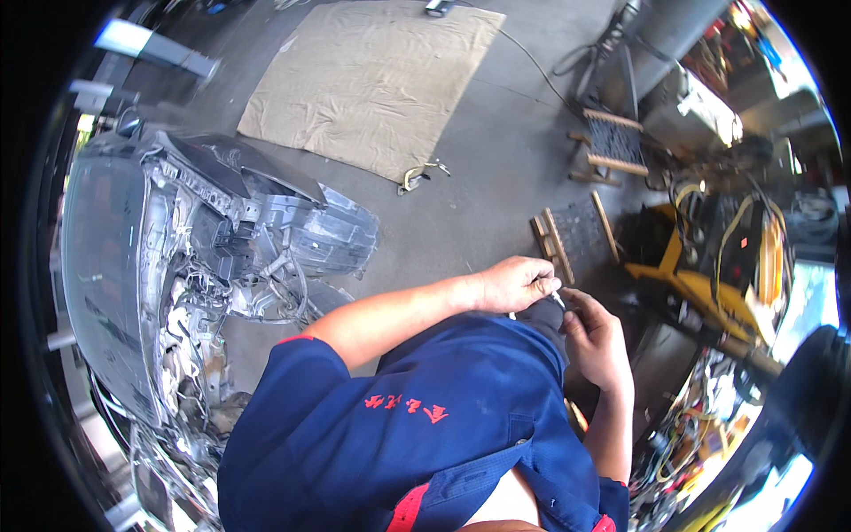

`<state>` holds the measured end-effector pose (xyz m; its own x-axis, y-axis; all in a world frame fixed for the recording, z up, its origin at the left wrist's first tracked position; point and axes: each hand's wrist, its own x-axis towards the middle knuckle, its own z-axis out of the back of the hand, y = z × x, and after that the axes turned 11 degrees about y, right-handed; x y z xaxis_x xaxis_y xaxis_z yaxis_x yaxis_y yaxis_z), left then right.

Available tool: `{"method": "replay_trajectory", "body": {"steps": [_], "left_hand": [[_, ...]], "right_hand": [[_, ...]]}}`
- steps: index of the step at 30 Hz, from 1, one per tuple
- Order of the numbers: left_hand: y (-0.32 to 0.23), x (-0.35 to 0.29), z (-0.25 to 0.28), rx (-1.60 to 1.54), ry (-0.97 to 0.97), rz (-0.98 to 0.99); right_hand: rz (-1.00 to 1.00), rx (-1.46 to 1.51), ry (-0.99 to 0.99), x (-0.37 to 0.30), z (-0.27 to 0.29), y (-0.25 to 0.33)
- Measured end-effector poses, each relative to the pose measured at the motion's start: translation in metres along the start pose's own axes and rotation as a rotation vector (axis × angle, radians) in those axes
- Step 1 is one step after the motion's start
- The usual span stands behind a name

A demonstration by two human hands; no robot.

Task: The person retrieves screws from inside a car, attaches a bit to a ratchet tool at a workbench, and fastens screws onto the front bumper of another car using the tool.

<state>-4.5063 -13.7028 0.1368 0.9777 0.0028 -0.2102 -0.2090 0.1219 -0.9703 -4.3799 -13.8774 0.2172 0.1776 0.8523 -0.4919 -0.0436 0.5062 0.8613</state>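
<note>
My left hand [516,285] reaches across in front of my body, its thumb and fingers pinched together. A small whitish thing [558,299] shows at its fingertips, too small to name. Close beside it on the right is my right hand [599,340], fingers bent toward the thumb and toward the same small thing. Whatever lies between the right fingertips is mostly hidden. Both hands are held over my dark trouser leg [542,316], just beyond the hem of my blue shirt [425,390].
A partly stripped car [191,257] with its front exposed stands at left. Ahead, a beige cloth [363,84] covers floor, with a yellowish strap [415,177] at its corner. Two low slatted frames [576,232] and a yellow-black machine [709,257] are at right, above cluttered tools [687,426].
</note>
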Motion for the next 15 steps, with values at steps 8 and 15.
{"method": "replay_trajectory", "body": {"steps": [8,15], "left_hand": [[0.056,0.017,0.178,-0.293,-0.283,0.092],[0.074,0.026,0.387,-0.607,-0.508,0.299]], "right_hand": [[0.078,-0.180,0.384,0.235,0.023,0.091],[0.212,-0.459,0.706,0.472,0.029,0.245]]}}
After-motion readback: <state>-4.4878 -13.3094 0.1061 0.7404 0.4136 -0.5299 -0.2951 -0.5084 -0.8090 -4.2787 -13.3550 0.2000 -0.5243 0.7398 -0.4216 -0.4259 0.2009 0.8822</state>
